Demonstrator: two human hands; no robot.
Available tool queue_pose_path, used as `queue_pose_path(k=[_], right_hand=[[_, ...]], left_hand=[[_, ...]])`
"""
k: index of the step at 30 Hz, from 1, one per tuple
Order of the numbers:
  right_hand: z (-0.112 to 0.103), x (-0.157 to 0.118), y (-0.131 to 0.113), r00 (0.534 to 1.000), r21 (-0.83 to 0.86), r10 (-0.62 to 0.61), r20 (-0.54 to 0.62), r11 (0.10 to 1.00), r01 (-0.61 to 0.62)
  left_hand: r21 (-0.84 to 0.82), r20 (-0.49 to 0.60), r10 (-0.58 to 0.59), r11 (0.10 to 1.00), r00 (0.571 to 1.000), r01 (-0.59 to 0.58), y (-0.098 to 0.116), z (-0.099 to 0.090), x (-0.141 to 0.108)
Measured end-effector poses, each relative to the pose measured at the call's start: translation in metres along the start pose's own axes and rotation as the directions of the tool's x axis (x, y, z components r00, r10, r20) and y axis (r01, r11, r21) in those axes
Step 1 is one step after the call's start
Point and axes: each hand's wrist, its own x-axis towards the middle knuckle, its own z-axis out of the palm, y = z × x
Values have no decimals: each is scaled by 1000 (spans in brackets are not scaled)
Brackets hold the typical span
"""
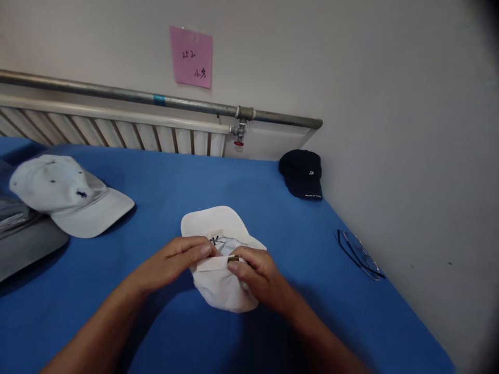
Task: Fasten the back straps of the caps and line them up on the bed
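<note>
A white baseball cap (226,291) is between my hands, its brim pointing away from me and its inside partly showing. Across its back runs a white strap with a small brass-coloured buckle (233,261). My right hand (255,272) pinches the strap at the buckle between thumb and fingers. On the other side, my left hand (185,259) grips the left end of the strap, thumb on top and fingertips hidden inside the cap. Dark lettering shows on the lining near the left fingertips.
At the left lie a white cap (64,189) with a dark logo and a grey cap (31,244). A black cap (301,174) sits in the far right corner of the blue surface (183,179). Eyeglasses (360,257) rest by the right wall. A radiator (128,132) and pipe line the back.
</note>
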Motion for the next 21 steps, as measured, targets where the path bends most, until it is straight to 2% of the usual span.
queue_pose_path(k=[3,8,13,16,21], right_hand=[[-1,0,-1,1000,-36,2,0,999,-2],[0,0,2,998,-121,-68,-18,990,66],[-1,-2,7,987,-201,-149,-59,970,135],[-6,-3,6,991,-157,-113,-77,982,100],[-13,-3,0,993,6,32,-114,999,-32]], left_hand=[[11,12,-5,1000,1000,4,1,-3,0],[-26,39,-49,998,998,50,1,-3,2],[-101,164,-80,990,983,98,-1,-5,1],[-108,204,-86,988,975,110,-2,-7,0],[-75,195,-71,993,978,88,-5,-10,0]])
